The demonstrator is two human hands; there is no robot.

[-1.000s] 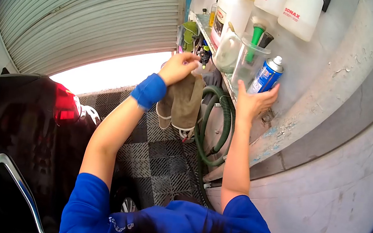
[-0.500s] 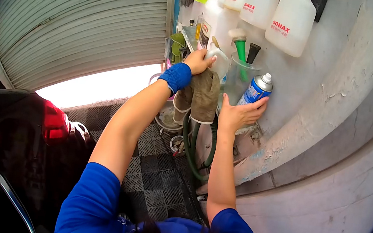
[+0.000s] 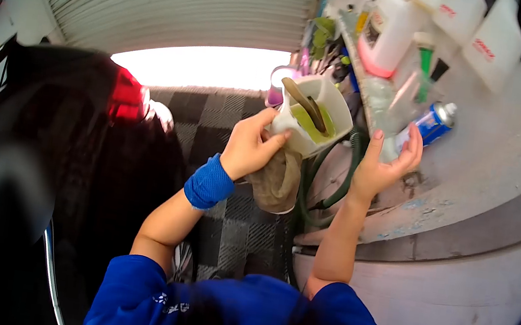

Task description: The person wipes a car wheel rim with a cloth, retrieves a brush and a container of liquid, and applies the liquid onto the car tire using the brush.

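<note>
Centre: left hand (image 3: 253, 145) clamped on square white plastic container (image 3: 301, 142) | right hand (image 3: 383, 169) spread | likely holding step; next needs levelness

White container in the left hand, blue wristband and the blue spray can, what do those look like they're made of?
White container: probably plastic, smooth and satiny, judging by its rounded corners and soft sheen.
Blue wristband: some matte knit or terry fabric, from its ribbed texture.
Blue spray can: likely metal, glossy, given the silvery shoulder; its white top looks like plastic.
</note>
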